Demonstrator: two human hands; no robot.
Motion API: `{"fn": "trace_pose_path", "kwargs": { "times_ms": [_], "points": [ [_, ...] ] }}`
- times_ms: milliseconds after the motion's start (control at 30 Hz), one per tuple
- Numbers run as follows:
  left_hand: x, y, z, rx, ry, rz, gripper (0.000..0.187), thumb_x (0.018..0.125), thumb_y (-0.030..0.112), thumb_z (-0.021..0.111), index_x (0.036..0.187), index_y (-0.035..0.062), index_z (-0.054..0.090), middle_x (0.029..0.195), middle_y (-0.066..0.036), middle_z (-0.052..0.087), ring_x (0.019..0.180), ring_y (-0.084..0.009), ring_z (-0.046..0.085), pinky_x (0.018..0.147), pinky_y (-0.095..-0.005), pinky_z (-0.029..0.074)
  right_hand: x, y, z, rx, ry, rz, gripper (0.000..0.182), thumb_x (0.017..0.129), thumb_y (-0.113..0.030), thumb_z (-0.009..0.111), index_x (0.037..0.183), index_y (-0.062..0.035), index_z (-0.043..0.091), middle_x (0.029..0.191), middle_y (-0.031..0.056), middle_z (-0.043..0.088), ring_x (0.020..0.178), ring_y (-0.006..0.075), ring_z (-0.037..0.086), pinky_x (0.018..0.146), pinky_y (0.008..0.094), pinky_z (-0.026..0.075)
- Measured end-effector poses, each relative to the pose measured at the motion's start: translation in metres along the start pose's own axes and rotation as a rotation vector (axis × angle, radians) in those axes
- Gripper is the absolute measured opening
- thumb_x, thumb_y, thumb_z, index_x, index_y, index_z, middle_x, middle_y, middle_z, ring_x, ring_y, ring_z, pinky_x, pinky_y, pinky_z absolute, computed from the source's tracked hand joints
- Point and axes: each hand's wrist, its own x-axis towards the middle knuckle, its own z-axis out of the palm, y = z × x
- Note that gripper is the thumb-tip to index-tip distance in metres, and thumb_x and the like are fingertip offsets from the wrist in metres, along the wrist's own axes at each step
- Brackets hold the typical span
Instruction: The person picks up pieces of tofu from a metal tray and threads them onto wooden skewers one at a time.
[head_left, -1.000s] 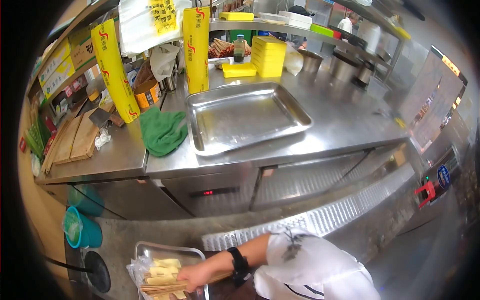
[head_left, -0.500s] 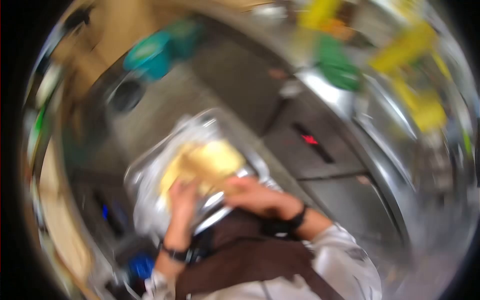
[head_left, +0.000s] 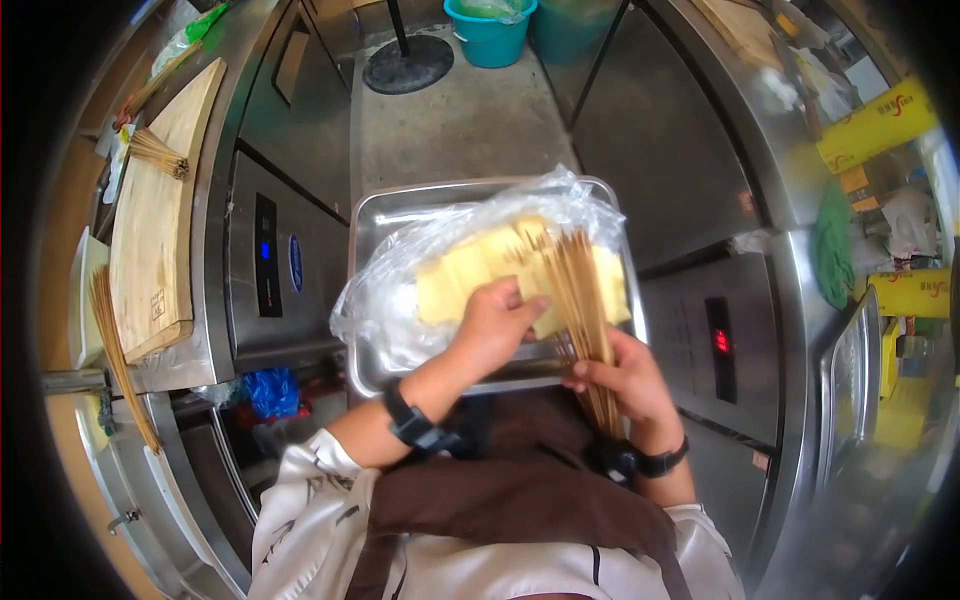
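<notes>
My right hand (head_left: pixel 622 385) is closed around a bundle of thin bamboo skewers (head_left: pixel 575 290), which fans out upward over a metal tray (head_left: pixel 358 235). My left hand (head_left: pixel 495 325) is just left of the skewers, above flat yellow pieces of food (head_left: pixel 450 285). Its fingers are curled in with the thumb pointing right; what lies between them, if anything, I cannot make out. The yellow pieces lie on clear plastic wrap (head_left: pixel 385 295) in the tray, partly covered by my hands and the skewers.
Steel cabinets flank me, one with a blue display (head_left: pixel 266 250). A wooden board (head_left: pixel 165 230) with a short skewer bundle (head_left: pixel 158 152) lies left. More skewers (head_left: pixel 115 340) rest beside it. Ahead stand a round black base (head_left: pixel 408 66) and a teal bucket (head_left: pixel 490 38). Yellow boxes (head_left: pixel 875 125) sit right.
The view has turned, so the tray now sits squarer in front of me. The earlier frame is blurred; the skewers in my right hand now show clearly, raised over the tray.
</notes>
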Motion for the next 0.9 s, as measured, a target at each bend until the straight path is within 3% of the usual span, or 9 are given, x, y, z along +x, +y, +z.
{"fn": "trace_pose_path", "kwargs": {
  "times_ms": [433, 567, 767, 867, 900],
  "points": [
    [-0.004, 0.002, 0.001, -0.032, -0.019, 0.056, 0.014, 0.091, 0.009, 0.057, 0.102, 0.0013, 0.058, 0.091, -0.003, 0.066, 0.075, -0.0077, 0.061, 0.062, -0.022, 0.05, -0.001, -0.004, 0.002, -0.017, 0.024, 0.005, 0.014, 0.08, 0.004, 0.062, 0.092, 0.0007, 0.057, 0.081, 0.0039, 0.059, 0.068, 0.0122, 0.058, 0.066, 0.0261, 0.05],
    [-0.006, -0.002, 0.004, -0.071, 0.004, 0.092, 0.012, 0.089, 0.012, 0.06, 0.091, 0.0005, 0.057, 0.076, -0.002, 0.062, 0.066, -0.0074, 0.057, 0.058, -0.022, 0.049, 0.0, 0.0, 0.0, 0.023, 0.007, -0.023, 0.014, 0.081, 0.003, 0.061, 0.094, 0.001, 0.057, 0.082, 0.0039, 0.059, 0.067, 0.0115, 0.057, 0.066, 0.0257, 0.051],
    [-0.009, 0.0, 0.007, -0.06, 0.032, 0.022, 0.014, 0.088, 0.013, 0.062, 0.084, 0.0005, 0.057, 0.074, -0.002, 0.061, 0.065, -0.0078, 0.057, 0.057, -0.0237, 0.05, 0.0, 0.0, 0.0, 0.042, -0.007, -0.031, 0.023, 0.081, 0.004, 0.061, 0.104, 0.0031, 0.058, 0.083, 0.0029, 0.059, 0.067, 0.0101, 0.056, 0.066, 0.0254, 0.051],
    [-0.011, -0.005, 0.005, 0.012, -0.009, -0.005, 0.017, 0.091, 0.011, 0.058, 0.103, -0.0006, 0.059, 0.094, -0.006, 0.067, 0.079, -0.0102, 0.063, 0.066, -0.0236, 0.052, -0.002, -0.001, -0.001, 0.029, -0.008, -0.028, 0.026, 0.081, 0.004, 0.06, 0.107, 0.0034, 0.057, 0.083, 0.0026, 0.059, 0.068, 0.01, 0.056, 0.066, 0.0253, 0.051],
    [-0.011, -0.003, 0.005, 0.007, -0.002, -0.012, 0.017, 0.091, 0.011, 0.058, 0.103, -0.0006, 0.059, 0.094, -0.006, 0.067, 0.079, -0.0104, 0.063, 0.066, -0.0236, 0.052, -0.002, 0.0, -0.001, 0.026, -0.009, -0.028, 0.026, 0.081, 0.004, 0.06, 0.107, 0.0033, 0.057, 0.084, 0.0027, 0.059, 0.068, 0.0101, 0.057, 0.066, 0.0252, 0.05]
  ]
}}
